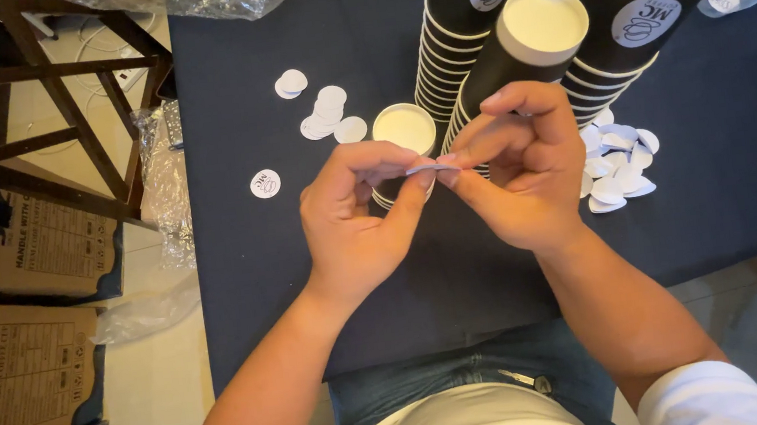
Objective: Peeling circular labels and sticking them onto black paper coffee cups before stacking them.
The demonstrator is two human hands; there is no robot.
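Over the dark table: both hands meet above the dark blue tabletop (310, 276), in front of the stacks of cups.
Left hand: the left hand (352, 225) has its thumb and forefinger pinched together on one edge of a small round sticker (430, 167).
Right hand: the right hand (514, 165) is closed the same way on the opposite edge, fingertips nearly touching those of the left.
Where the sticker is: it is held in the air between the two hands, edge-on to the camera, just in front of a short stack of cups (404, 135) whose pale inside faces up.
How the sticker looks: a thin, pale, whitish sliver; its face is turned away, so any print on it cannot be seen.
How it will likely handle: very light and flimsy, easily bent or creased, and probably tacky on one side; a nail-tip grip at the very rim seems the safest place to hold it, as both hands do now.
Cups: tall stacks of black paper cups (509, 30) with white rims and round white labels lean toward the camera behind the hands.
Loose discs: a heap of white round pieces (617, 164) lies to the right of the hands, and a scatter of others (321, 111) to the left, with one printed disc (265, 184) lying apart.
Beside the table: brown cardboard boxes (20, 372) and crumpled clear plastic (164, 179) sit off the left edge.
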